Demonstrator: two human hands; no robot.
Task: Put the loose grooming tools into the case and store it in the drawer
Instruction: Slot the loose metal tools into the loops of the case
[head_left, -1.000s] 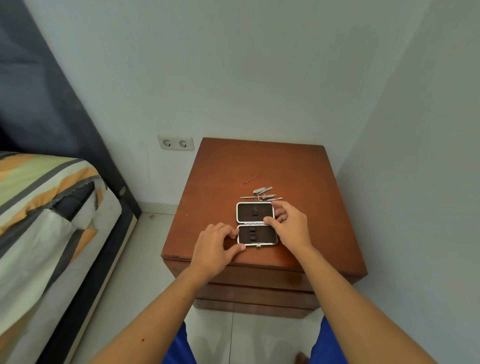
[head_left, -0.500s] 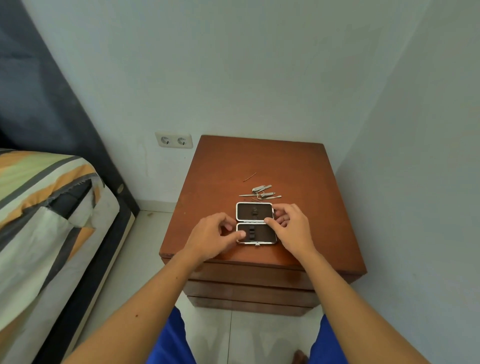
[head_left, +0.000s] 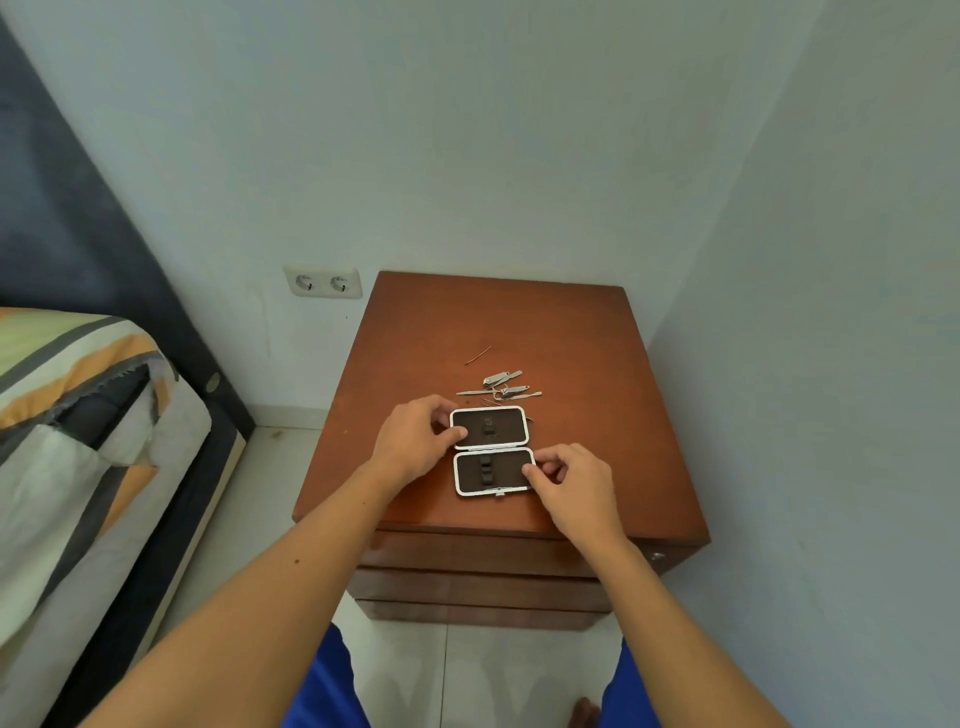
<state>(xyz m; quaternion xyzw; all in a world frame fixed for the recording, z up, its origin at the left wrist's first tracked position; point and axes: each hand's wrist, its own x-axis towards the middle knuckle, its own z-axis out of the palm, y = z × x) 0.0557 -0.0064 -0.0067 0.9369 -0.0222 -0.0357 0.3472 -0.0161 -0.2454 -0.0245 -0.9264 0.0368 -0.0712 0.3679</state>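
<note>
No readable text, label, brand, number or sign anywhere; none on the open case (head_left: 491, 451); none on the wall socket (head_left: 322, 282); none on the nightstand (head_left: 561, 332).

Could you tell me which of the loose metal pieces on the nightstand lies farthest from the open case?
The thin wire-like pin, alone toward the back; the other tools cluster just behind the case.

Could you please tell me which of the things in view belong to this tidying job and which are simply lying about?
Part of the job:
- open case, lying flat, its slots unfilled
- loose grooming tools beyond the case
- nightstand and its drawers, all closed
- left hand and right hand, at the case's sides

Just lying about:
- bed
- wall socket
</note>
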